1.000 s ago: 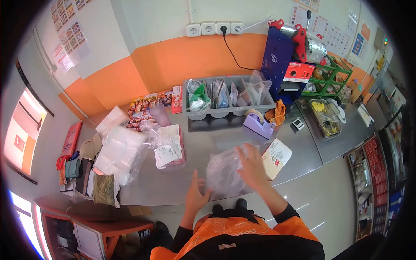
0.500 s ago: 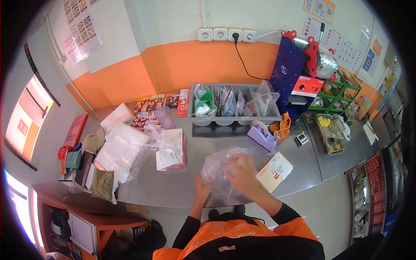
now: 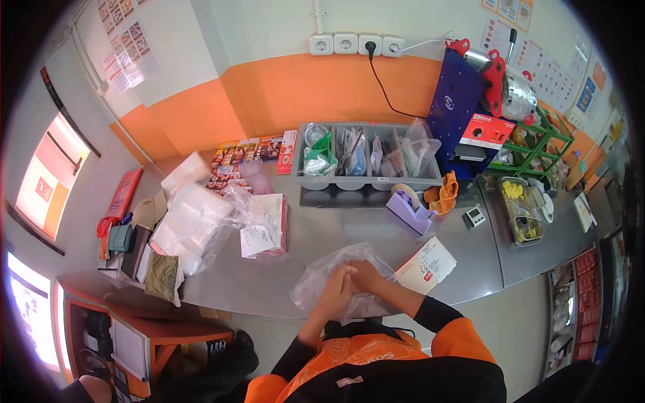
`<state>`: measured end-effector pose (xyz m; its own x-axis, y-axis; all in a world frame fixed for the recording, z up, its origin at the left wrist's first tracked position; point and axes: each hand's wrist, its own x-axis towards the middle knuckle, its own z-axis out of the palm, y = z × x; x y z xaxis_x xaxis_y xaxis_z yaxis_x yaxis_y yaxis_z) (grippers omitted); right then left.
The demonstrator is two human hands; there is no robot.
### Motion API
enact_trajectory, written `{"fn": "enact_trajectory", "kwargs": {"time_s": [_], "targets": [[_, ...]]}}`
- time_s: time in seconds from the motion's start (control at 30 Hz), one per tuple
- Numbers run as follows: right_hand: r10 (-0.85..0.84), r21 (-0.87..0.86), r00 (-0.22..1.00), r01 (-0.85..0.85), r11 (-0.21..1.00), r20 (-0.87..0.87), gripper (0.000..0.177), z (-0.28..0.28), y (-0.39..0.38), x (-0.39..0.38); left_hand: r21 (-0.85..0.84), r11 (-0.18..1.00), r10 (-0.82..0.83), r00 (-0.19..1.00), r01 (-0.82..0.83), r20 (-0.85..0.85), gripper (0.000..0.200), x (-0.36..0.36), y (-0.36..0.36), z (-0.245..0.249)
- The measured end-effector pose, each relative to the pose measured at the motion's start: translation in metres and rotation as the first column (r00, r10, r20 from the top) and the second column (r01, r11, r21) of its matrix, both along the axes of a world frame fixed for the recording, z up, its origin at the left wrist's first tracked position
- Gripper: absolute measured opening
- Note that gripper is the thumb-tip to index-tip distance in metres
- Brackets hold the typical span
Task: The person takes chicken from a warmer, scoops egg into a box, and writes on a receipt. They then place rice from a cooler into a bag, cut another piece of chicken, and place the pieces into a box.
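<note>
Lower centre of the frame: my left hand point(image 3: 333, 290) and right hand point(image 3: 368, 278) meet, grip closed, pinching the clear plastic bag point(image 3: 312, 282) over the table point(image 3: 336, 225); uneven pulling could tear it, and my right forearm could nudge the box point(image 3: 424, 267).

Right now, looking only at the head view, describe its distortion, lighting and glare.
Head view: fisheye-like, with black corners and a bowed counter; window blown out to white in places; pale sheen on the steel; clear bag hard to outline.
</note>
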<state>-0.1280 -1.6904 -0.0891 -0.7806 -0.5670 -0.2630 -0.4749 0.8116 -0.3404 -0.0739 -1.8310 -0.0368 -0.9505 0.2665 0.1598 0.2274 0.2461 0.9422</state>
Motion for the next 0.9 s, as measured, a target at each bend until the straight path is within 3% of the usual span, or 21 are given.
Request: {"fn": "enact_trajectory", "kwargs": {"time_s": [0.03,0.07,0.1,0.17,0.2,0.27,0.33,0.4,0.47,0.5,0.57,0.63,0.7,0.73,0.8,0.83,0.9], "targets": [[0.035,0.035,0.995,-0.038,0.999,0.092,0.047,0.004,0.002,-0.003,0.035,0.998,0.052,0.997,-0.054,0.058,0.017,-0.021,0.004,-0.039],[0.065,0.066,0.981,-0.078,0.995,0.184,0.044,0.006,0.003,-0.005,-0.269,0.959,0.074,0.996,-0.085,-0.052,0.020,-0.034,-0.002,-0.077],[0.057,0.075,0.984,-0.071,0.995,0.168,0.050,-0.002,0.009,-0.004,-0.544,0.828,0.059,0.985,-0.138,-0.160,0.023,-0.039,-0.012,-0.098],[0.039,0.096,0.990,-0.052,0.994,0.133,0.064,-0.029,0.025,-0.005,-0.756,0.647,0.005,0.991,0.098,0.133,0.041,-0.039,-0.027,-0.049],[-0.010,0.160,0.998,0.001,0.987,0.060,0.075,-0.009,0.030,-0.005,-0.801,0.556,-0.043,0.970,0.221,0.238,0.052,-0.043,-0.047,-0.033],[-0.095,0.272,0.992,0.115,0.956,-0.084,0.099,0.061,0.034,0.002,-0.875,0.459,-0.059,0.988,0.155,0.144,0.066,-0.036,-0.070,-0.020],[-0.120,0.273,0.982,0.156,0.949,-0.147,0.104,0.061,0.027,0.000,-0.896,0.402,-0.045,0.973,-0.191,-0.227,0.071,-0.030,-0.072,-0.014],[-0.149,0.297,0.977,0.190,0.936,-0.155,0.108,0.058,0.017,0.002,-0.885,0.212,-0.089,0.894,-0.413,-0.439,0.073,-0.025,-0.065,-0.007],[-0.165,0.362,0.979,0.197,0.911,-0.117,0.109,0.051,0.011,0.001,-0.885,0.211,-0.080,0.895,-0.415,-0.439,0.071,-0.021,-0.054,-0.027],[-0.165,0.324,0.963,0.229,0.918,-0.214,0.103,0.034,0.008,0.003,-0.882,0.333,-0.034,0.931,-0.333,-0.365,0.069,-0.017,-0.052,-0.062],[-0.170,0.236,0.902,0.279,0.931,-0.397,0.093,-0.010,0.001,0.000,-0.844,0.515,-0.023,0.982,-0.151,-0.189,0.066,-0.016,-0.038,-0.074],[-0.080,0.119,0.986,0.098,0.988,-0.144,0.108,-0.029,0.001,-0.018,-0.778,0.626,-0.095,0.995,0.058,-0.002,0.064,-0.020,-0.019,-0.048],[-0.095,-0.008,0.992,0.095,0.995,-0.086,0.089,-0.036,0.012,-0.016,-0.721,0.685,-0.201,0.978,0.105,-0.050,0.067,-0.030,-0.036,-0.102],[-0.174,-0.063,0.974,0.166,0.984,-0.148,0.064,-0.022,0.021,-0.006,-0.690,0.712,-0.253,0.964,0.131,-0.078,0.068,-0.033,-0.048,-0.121],[-0.224,-0.111,0.968,0.211,0.971,-0.117,0.047,-0.011,0.032,-0.004,-0.866,0.498,-0.272,0.940,-0.046,-0.206,0.073,-0.042,-0.090,-0.110],[-0.192,-0.101,0.981,0.189,0.977,-0.017,0.051,-0.006,0.036,-0.008,-0.908,0.416,-0.271,0.947,-0.049,-0.175,0.077,-0.040,-0.094,-0.102],[-0.106,0.143,0.986,0.088,0.986,0.128,0.073,0.008,0.036,-0.022,-0.957,0.287,-0.240,0.970,0.032,-0.040,0.085,-0.041,-0.088,-0.076]]}}
